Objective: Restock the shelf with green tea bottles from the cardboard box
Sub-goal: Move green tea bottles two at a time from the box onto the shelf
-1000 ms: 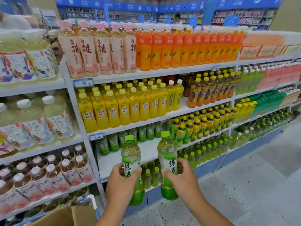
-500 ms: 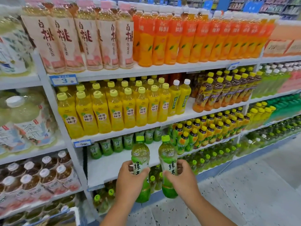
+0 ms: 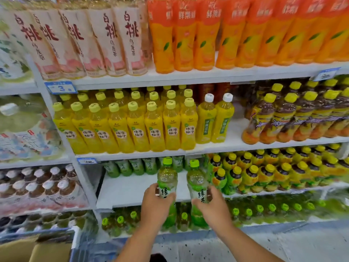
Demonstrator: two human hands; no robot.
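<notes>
Left hand and right hand each grip an upright bottle before the bare shelf; green bottles line its back, yellow-capped ones its right.

light: we see bright, even store light, soft shadow under each shelf | glare: faint on orange bottles | blur: motion smear left and lower edges | distortion: wide-angle bowing at borders
</notes>
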